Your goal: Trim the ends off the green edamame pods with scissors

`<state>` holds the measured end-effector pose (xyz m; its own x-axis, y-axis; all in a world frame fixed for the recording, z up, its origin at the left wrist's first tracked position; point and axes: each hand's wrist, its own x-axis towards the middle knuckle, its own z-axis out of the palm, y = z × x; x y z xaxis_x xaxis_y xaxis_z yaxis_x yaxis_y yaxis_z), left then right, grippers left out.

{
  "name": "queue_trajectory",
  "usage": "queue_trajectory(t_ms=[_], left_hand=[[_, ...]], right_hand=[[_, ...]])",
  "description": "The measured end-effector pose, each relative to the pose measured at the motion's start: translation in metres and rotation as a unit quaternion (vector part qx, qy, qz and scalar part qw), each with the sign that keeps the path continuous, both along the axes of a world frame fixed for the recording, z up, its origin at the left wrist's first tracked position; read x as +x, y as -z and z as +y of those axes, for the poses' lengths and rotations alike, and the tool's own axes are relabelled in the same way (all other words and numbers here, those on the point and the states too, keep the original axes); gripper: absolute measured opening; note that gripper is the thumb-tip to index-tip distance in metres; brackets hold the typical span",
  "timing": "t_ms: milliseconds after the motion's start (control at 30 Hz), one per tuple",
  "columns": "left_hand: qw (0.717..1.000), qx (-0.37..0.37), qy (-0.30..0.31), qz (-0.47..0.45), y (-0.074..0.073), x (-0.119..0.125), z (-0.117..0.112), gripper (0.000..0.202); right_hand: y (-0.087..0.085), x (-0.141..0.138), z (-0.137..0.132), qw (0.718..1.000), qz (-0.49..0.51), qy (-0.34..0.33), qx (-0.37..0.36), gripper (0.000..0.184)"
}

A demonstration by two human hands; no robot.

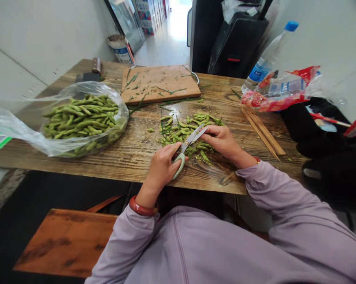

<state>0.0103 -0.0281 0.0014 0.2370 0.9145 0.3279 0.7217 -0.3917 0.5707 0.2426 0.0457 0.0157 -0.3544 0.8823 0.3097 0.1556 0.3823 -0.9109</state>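
My left hand point(162, 165) is wrapped around the pale green handles of a pair of scissors point(190, 140), whose metal blades point up and to the right, slightly parted. Beside the blade tips, my right hand point(222, 142) pinches an edamame pod, mostly hidden by the fingers and blades. Beneath both hands lies a loose pile of edamame pods point(205, 156) with small trimmings scattered about. On the left, a clear plastic bag point(123, 112) sits open, filled with many more green pods point(80, 116).
A wooden cutting board point(163, 81) with green scraps lies at the table's far edge. Right of the pile are wooden chopsticks point(262, 132), a red plastic package point(280, 92) and a water bottle point(262, 65). A black bag point(328, 157) stands far right. Below left is a wooden stool point(67, 242).
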Motion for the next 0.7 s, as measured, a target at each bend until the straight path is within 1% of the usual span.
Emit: queue_trajectory(t_ms=[233, 400, 600, 700], left_hand=[[0.999, 0.014, 0.004, -0.034, 0.0027, 0.0005, 0.0024, 0.043], [0.997, 0.012, 0.021, -0.069, -0.0004, 0.0016, 0.0027, 0.049], [0.997, 0.023, 0.029, -0.069, -0.0019, 0.0013, 0.0022, 0.052], [0.998, 0.028, 0.024, -0.057, -0.0009, 0.0013, 0.0026, 0.049]], right_hand=[[0.0000, -0.0014, -0.0002, 1.000, 0.006, 0.006, 0.005, 0.030], [-0.0035, -0.0030, -0.0032, 1.000, 0.005, -0.008, 0.000, 0.030], [-0.0052, -0.0060, -0.0064, 1.000, 0.000, -0.023, 0.009, 0.034], [-0.0038, -0.0063, -0.0059, 1.000, 0.002, -0.026, 0.015, 0.033]])
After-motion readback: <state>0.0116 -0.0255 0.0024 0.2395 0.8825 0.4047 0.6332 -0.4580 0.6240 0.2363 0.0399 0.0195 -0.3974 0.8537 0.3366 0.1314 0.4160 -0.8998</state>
